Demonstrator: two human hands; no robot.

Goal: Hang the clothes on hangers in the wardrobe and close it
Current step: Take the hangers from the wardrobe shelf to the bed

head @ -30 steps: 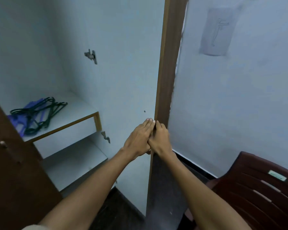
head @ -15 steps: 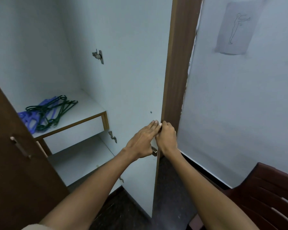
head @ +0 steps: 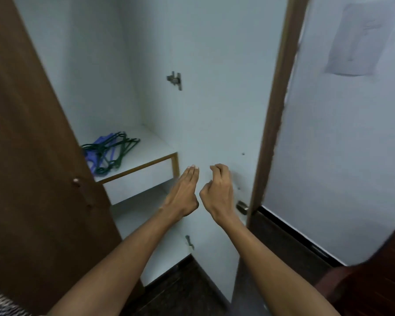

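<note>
While standing wide open, showing pale walls inside the wardrobe (head: 205,106); lying in a heap on the top shelf (head: 151,151), green and blue hangers (head: 107,153); swinging out at the left, brown door (head: 32,156) with a small knob (head: 76,180); reaching forward side by side, near but not touching; holding nothing, left hand (head: 183,192) with fingers straight and together; curling loosely, right hand (head: 218,190), holding nothing; peeking in at the bottom right, dark red chair (head: 374,281); hanging on the wall, blurry paper (head: 360,37).
</note>
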